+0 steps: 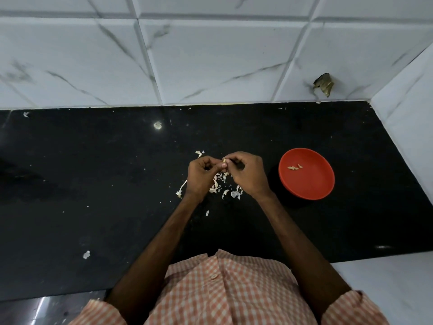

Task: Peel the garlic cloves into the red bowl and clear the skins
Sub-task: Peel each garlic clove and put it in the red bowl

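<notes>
My left hand (201, 175) and right hand (246, 174) pinch one garlic clove (224, 160) between fingertips, above skins (225, 187); red bowl (311, 184) at right.

black stone counter (93, 184) below white marble-veined wall tiles (210, 62).

Hands (199, 177) (248, 174) pinching garlic clove (224, 160), skins (225, 187) beneath, red bowl (311, 184) nearby
</notes>
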